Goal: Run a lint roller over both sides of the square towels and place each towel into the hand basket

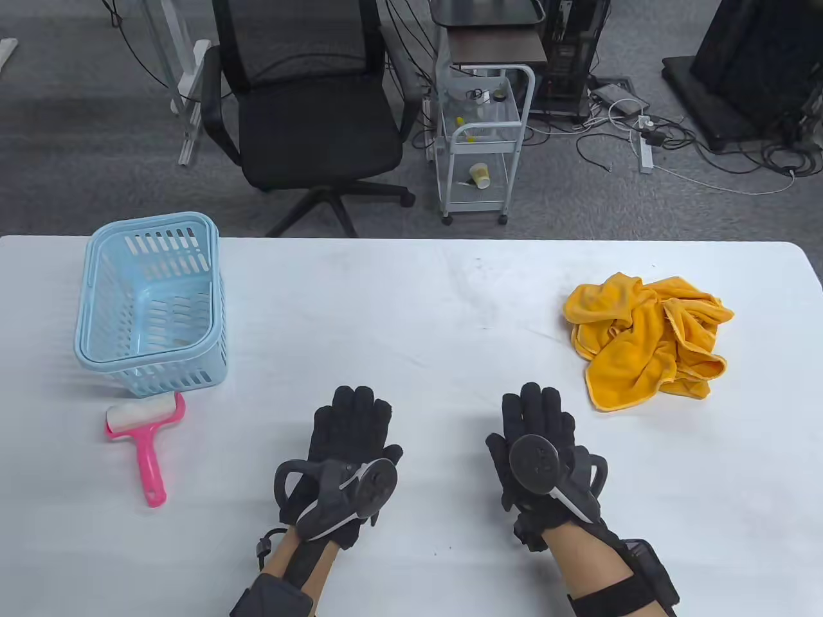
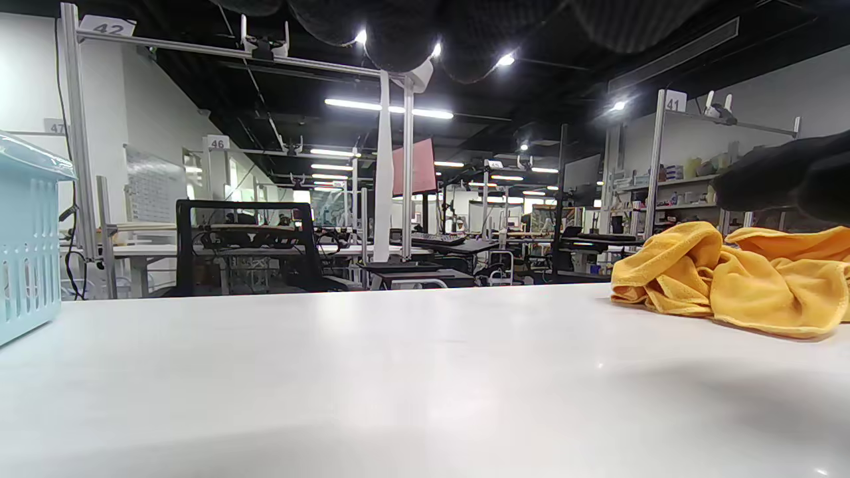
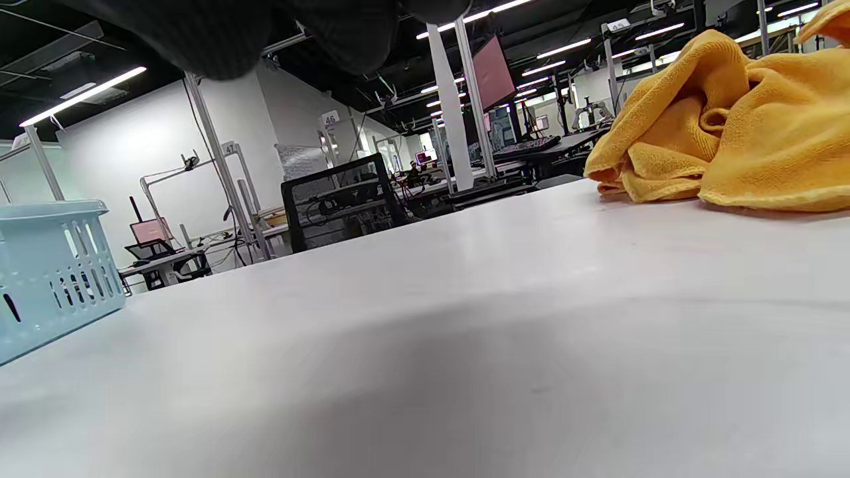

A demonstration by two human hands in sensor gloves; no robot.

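A crumpled heap of yellow towels (image 1: pixel 649 340) lies at the right of the white table (image 1: pixel 411 302); it also shows as the towels (image 2: pixel 730 282) in the left wrist view and the towels (image 3: pixel 724 126) in the right wrist view. A light blue hand basket (image 1: pixel 151 302) stands at the left, nothing visible inside. In front of it lies a pink lint roller (image 1: pixel 144 434) with a white roll. My left hand (image 1: pixel 352 414) and right hand (image 1: pixel 537 411) rest flat near the front edge, fingers straight, holding nothing.
Beyond the table's far edge stand a black office chair (image 1: pixel 308 109) and a white wheeled cart (image 1: pixel 482 141) on grey carpet. Cables and a power strip (image 1: pixel 645 151) lie on the floor at the back right.
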